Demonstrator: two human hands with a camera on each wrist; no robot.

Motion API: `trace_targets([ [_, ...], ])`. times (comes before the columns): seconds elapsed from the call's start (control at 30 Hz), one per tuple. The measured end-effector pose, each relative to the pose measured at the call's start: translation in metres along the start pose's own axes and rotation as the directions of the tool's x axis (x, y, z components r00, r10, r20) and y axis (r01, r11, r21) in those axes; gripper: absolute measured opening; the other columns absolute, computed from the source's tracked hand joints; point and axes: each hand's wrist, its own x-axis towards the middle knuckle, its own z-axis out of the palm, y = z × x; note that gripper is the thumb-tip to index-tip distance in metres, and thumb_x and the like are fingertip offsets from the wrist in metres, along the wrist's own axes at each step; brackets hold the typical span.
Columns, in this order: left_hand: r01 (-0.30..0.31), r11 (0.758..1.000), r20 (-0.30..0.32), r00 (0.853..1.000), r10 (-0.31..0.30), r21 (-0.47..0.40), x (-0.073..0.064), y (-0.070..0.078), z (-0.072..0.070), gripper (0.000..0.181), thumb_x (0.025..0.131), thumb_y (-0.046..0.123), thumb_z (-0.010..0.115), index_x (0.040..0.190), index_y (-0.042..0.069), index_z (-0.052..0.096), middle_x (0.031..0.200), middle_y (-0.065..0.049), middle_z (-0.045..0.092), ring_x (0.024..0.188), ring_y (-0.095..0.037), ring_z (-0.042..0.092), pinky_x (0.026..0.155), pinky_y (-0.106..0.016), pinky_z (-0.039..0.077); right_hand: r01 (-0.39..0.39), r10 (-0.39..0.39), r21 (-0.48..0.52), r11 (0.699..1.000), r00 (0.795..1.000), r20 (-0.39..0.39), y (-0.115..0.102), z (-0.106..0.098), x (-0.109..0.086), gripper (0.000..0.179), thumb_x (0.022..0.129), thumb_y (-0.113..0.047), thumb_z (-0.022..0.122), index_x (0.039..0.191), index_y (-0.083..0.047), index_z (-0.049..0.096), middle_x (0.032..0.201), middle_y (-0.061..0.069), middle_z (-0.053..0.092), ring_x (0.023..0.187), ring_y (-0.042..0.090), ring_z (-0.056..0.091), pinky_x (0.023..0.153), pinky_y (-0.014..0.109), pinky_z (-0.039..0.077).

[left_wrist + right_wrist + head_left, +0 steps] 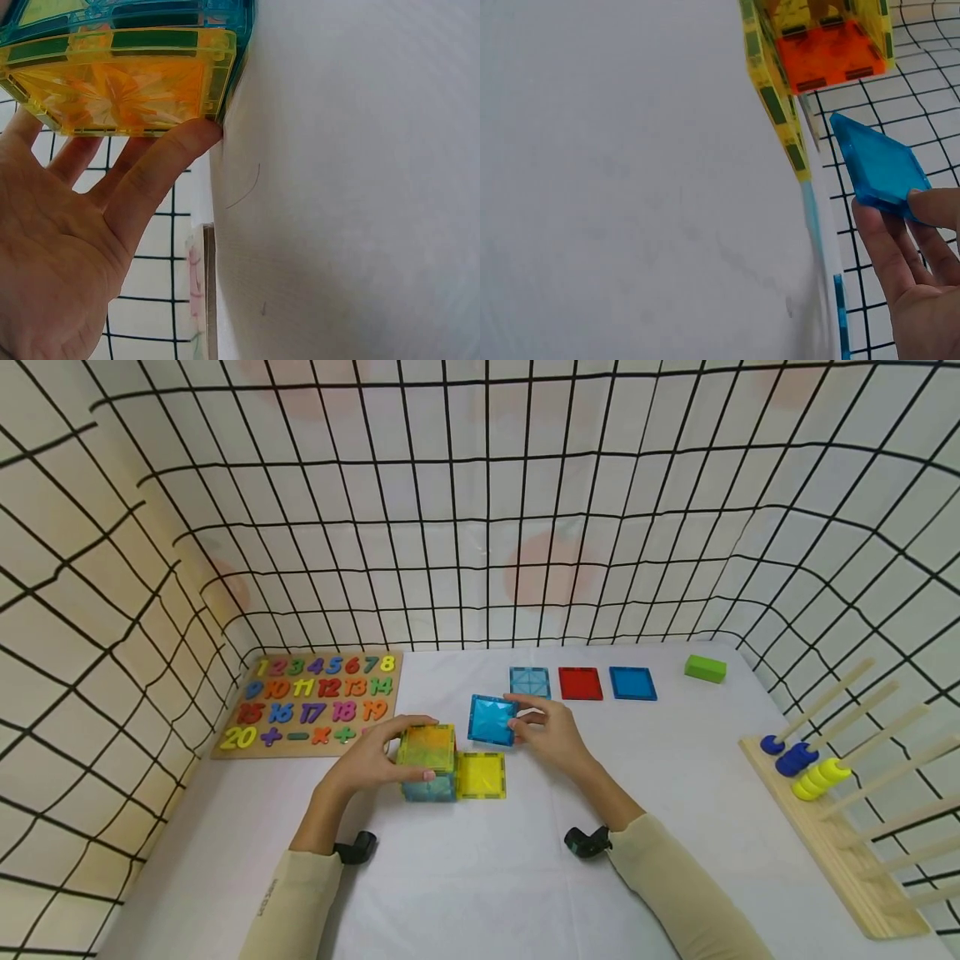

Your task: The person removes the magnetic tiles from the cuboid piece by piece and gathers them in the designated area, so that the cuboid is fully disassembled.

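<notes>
A box of see-through magnetic tiles (429, 787) stands on the white cloth, yellow on top with blue-green at the front. My left hand (367, 758) holds it from the left, thumb at the near side and fingers at the far side. In the left wrist view its yellow-rimmed orange tile (127, 94) faces the palm. A flat yellow tile (482, 777) lies against the box's right side. Between thumb and fingers, my right hand (553, 735) pinches a blue magnetic tile (491, 720) by its right edge. The right wrist view shows this blue tile (881, 166) raised and tilted.
Behind the right hand lie a light blue tile (529, 682), a red tile (581, 683) and a darker blue tile (633, 683). A green block (705, 668) sits at back right. The number board (390, 693) is at left, a wooden bead rack (847, 868) at right. Black netting surrounds the table.
</notes>
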Motion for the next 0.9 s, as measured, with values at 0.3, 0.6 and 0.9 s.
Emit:
trace_targets([
  [0.3,-0.012,0.999,-0.004,1.000,0.012,0.030,0.000,0.003,-0.004,0.072,0.073,0.048,0.091,0.137,0.043,0.059,0.150,0.006,0.056,0.141,-0.032,0.049,0.110,-0.069,0.043,-0.044,0.042,-0.025,0.999,0.998,-0.047,0.003,-0.025,-0.003,0.039,0.101,-0.015,0.067,0.140,-0.022,0.064,0.129,0.013,0.060,0.089,0.027,0.078,0.072,0.028,0.064],
  [0.6,0.000,1.000,0.013,1.000,0.000,0.001,-0.003,0.002,-0.009,0.071,0.074,0.045,0.091,0.137,0.042,0.060,0.151,0.004,0.055,0.138,-0.036,0.049,0.101,-0.067,0.051,-0.114,0.113,-0.030,0.993,0.993,-0.028,0.011,-0.047,-0.006,0.041,0.103,-0.017,0.064,0.144,-0.021,0.059,0.134,0.016,0.055,0.089,0.029,0.078,0.071,0.031,0.064],
  [0.9,0.017,1.000,0.019,1.000,-0.017,-0.008,-0.004,0.001,-0.009,0.072,0.073,0.045,0.092,0.138,0.043,0.059,0.153,0.005,0.054,0.140,-0.037,0.048,0.102,-0.066,0.051,-0.174,0.180,-0.137,0.975,0.983,0.032,0.020,-0.057,-0.002,0.048,0.100,-0.024,0.069,0.147,-0.020,0.056,0.137,0.017,0.054,0.074,0.022,0.073,0.071,0.025,0.062],
])
